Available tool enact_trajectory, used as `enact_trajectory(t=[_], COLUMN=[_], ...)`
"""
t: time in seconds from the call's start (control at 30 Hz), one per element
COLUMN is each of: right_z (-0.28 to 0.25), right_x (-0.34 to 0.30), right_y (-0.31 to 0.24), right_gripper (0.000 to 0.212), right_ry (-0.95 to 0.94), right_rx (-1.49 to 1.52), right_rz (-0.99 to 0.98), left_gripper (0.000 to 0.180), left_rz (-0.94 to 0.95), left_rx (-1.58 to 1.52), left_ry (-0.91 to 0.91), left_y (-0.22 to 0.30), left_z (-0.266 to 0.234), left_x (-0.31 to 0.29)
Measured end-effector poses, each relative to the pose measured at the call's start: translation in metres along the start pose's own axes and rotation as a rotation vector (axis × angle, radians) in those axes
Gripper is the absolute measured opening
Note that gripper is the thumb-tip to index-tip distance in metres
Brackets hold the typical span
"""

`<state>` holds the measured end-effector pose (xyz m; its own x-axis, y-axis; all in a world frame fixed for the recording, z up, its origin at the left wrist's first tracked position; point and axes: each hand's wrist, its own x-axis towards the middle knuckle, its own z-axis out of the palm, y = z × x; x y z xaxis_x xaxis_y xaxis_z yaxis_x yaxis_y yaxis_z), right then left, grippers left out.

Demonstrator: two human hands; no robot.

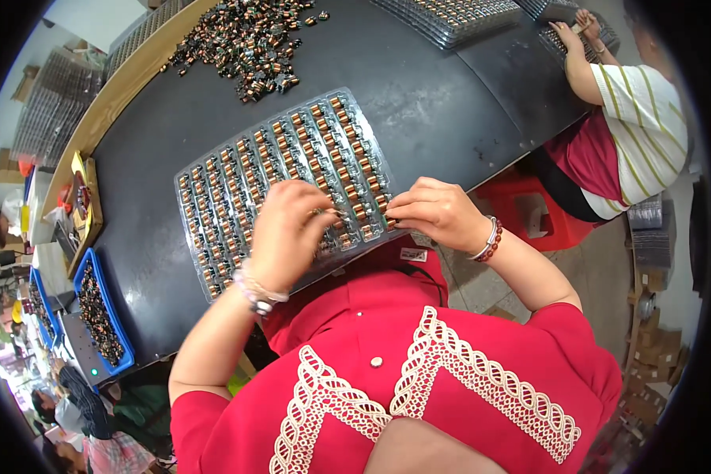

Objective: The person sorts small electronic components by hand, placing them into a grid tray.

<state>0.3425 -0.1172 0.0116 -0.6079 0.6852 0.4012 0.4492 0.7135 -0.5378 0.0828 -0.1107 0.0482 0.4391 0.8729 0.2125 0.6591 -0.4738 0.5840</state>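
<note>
A clear plastic tray (183, 171) lies on the black table in front of me, its rows filled with small copper-wound coils (299, 120). Over the tray's near middle, my left hand (286, 229) is closed, thumb and fingers drawn together. Something tiny may sit at its fingertips, too small to name. My right hand (441, 212) is at the tray's near right edge, its thumb and index finger pinched beside the end of the last row. Whatever is between those fingers is hidden. The left hand covers several coils beneath it.
A heap of loose coils (249, 47) lies beyond the tray. Stacked filled trays (458, 17) stand at the far edge. A blue bin (103, 316) of parts is at left, by a wooden rim (107, 118). At right, a co-worker (636, 134) handles another tray near a red stool (557, 225).
</note>
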Motion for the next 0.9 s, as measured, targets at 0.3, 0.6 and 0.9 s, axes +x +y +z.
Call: enact_trajectory(t=[0.3,0.6,0.9], right_z=[0.003,-0.004,-0.006], right_x=[-0.008,-0.001,0.024], right_y=[0.005,-0.002,0.000], right_gripper=[0.025,0.027,0.014], right_ry=[0.022,0.030,-0.030], right_rx=[-0.015,-0.111,0.018], right_rz=[-0.032,-0.094,-0.044], left_gripper=[0.011,0.012,0.013], left_rz=[0.018,-0.015,0.034], left_rx=[0.201,0.188,0.085], left_ry=[-0.078,-0.014,0.050], left_y=[0.033,0.027,0.025], left_z=[0.039,0.047,0.047], left_x=[0.004,0.003,0.002])
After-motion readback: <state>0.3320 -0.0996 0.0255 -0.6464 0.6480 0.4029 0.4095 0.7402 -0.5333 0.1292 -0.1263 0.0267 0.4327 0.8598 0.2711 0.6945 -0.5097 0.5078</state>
